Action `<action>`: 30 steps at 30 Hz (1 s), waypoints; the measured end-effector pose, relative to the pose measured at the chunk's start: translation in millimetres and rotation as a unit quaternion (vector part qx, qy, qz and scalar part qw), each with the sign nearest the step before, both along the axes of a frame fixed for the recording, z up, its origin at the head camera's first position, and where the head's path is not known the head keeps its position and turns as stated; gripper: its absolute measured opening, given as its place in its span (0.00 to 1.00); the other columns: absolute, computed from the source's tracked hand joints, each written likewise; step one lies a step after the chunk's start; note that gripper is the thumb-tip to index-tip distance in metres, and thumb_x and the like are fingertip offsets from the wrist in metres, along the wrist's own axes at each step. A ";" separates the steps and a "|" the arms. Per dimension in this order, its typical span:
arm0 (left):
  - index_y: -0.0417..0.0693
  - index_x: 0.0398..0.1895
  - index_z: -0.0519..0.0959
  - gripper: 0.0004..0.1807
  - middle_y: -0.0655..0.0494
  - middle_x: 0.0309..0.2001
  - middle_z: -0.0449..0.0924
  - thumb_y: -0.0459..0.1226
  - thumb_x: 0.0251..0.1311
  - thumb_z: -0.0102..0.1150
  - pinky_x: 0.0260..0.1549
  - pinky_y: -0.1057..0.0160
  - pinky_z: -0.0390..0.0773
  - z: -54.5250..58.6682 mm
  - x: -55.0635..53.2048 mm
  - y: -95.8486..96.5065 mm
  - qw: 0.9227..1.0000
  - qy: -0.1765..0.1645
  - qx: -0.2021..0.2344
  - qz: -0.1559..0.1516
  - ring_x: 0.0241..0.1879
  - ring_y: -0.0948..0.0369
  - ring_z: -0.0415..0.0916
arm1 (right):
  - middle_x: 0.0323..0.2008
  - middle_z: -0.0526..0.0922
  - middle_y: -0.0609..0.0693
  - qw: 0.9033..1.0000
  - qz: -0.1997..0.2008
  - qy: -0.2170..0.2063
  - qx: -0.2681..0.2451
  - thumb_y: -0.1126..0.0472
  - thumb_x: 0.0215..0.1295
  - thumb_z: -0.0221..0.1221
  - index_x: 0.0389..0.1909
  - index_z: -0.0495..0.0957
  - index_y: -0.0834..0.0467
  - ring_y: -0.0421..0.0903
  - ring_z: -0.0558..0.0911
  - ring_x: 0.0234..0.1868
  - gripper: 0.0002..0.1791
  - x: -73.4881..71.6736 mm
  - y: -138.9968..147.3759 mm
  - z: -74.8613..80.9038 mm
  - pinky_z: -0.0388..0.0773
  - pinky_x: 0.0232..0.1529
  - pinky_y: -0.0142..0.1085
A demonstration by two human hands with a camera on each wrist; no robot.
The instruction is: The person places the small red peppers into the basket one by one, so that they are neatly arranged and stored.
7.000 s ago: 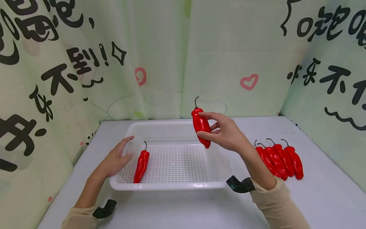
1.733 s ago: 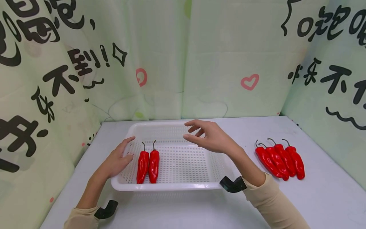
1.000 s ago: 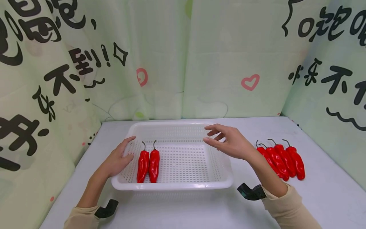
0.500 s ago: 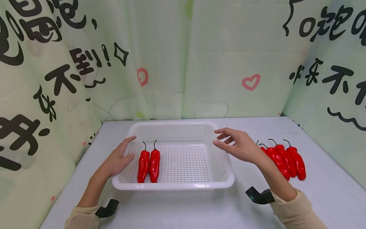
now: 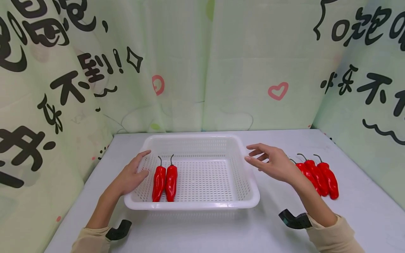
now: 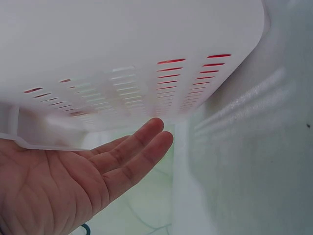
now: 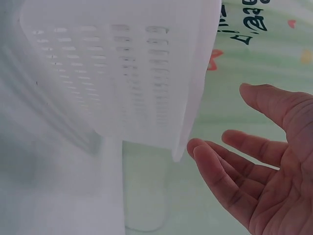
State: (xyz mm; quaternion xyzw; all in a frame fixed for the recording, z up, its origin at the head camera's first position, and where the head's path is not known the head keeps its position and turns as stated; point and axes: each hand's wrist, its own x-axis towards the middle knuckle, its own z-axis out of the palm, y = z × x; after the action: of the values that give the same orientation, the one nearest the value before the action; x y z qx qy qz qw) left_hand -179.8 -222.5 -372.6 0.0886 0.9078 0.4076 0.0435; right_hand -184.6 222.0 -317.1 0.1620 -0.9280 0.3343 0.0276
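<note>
My left hand [image 5: 130,176] rests at the left rim of a white perforated plastic basket [image 5: 202,205]. Its fingers lie straight along the outside of the wall in the left wrist view, and its thumb reaches over the rim. Inside the basket, near its left side, two red chili peppers [image 5: 159,183] lie side by side with stems pointing away. My right hand [image 5: 274,163] hovers by the basket's right rim, holding nothing, its fingers loosely bent and its thumb apart. Several more red chili peppers [image 5: 330,181] lie on the table to the right, partly hidden behind the right forearm.
The white table [image 5: 202,232] carries the basket in its middle. Pale green printed curtains [image 5: 240,70] with black lettering stand behind the table and on both sides. Dark wrist cameras [image 5: 118,230] stick out from both sleeves.
Earlier my right hand held a red pepper over the basket; a second pepper now lies there. The empty right hand has since moved right, past the basket's rim. The left hand has stayed put.
</note>
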 end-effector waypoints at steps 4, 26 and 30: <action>0.49 0.81 0.50 0.41 0.33 0.76 0.57 0.35 0.66 0.55 0.54 0.34 0.78 0.7 0.8 0.8 1.000 -0.001 -0.001 0.002 0.69 0.33 0.65 | 0.54 0.84 0.62 1.000 -0.011 -0.003 0.003 0.47 0.68 0.65 0.65 0.75 0.61 0.54 0.85 0.46 0.31 2.0 6.1 -5.1 0.88 0.37 0.41; 0.48 0.81 0.50 0.41 0.31 0.75 0.57 0.35 0.67 0.55 0.52 0.33 0.80 0.0 -2.2 -1.1 1.000 -0.002 -0.007 0.000 0.67 0.32 0.66 | 0.61 0.80 0.66 0.997 -0.068 -0.012 0.023 0.43 0.70 0.61 0.69 0.71 0.62 0.64 0.81 0.56 0.35 5.5 45.7 -18.8 0.86 0.46 0.55; 0.50 0.81 0.50 0.41 0.33 0.76 0.57 0.35 0.66 0.55 0.52 0.34 0.80 -0.3 -1.7 -0.8 1.000 -0.007 -0.004 0.004 0.68 0.33 0.66 | 0.61 0.79 0.67 0.997 -0.076 -0.016 0.028 0.43 0.71 0.60 0.69 0.71 0.62 0.65 0.81 0.57 0.35 5.7 53.1 -22.5 0.86 0.47 0.57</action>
State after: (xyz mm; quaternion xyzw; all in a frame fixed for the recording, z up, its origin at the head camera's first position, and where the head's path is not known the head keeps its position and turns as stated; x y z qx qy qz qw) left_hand -181.5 -223.3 -372.9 0.0822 0.9092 0.4051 0.0489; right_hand -178.8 275.1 -339.6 0.0862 -0.9470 0.3077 0.0335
